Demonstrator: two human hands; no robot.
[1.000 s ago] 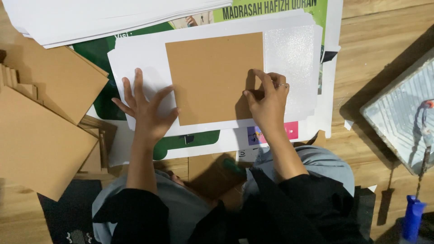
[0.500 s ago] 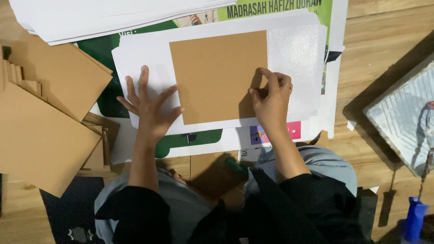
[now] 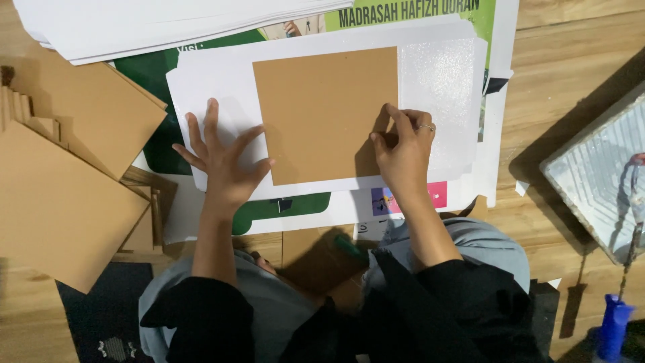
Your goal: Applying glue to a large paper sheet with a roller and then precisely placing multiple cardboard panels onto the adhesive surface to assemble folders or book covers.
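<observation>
Head camera, looking straight down at a wooden floor (image 3: 571,81) covered with paper and card.

A plain brown card (image 3: 326,114) lies flat near the middle of the view. It is nearly square, smooth and unmarked, with clean straight edges. Its edges run almost parallel to the picture's sides, turned only slightly; no long axis stands out. It rests on a larger white sheet (image 3: 222,87), which in turn lies on a green and white poster (image 3: 201,148).

The left hand (image 3: 225,161) lies flat with fingers spread on the white sheet, just left of the card, its thumb touching the card's lower left edge. It grips nothing; it presses down, palm open.

The right hand (image 3: 403,148) is at the card's right edge, fingers curled and pinched at that edge. Whether it grasps the card or the sheet beneath, I cannot tell.

To the left lie more brown boards (image 3: 60,202), stacked and overlapping. A white stack (image 3: 168,23) of paper sits at the top left.

At the right edge sits a pale tray (image 3: 598,175); its contents are unclear. A blue bottle (image 3: 613,329) stands below it.
</observation>
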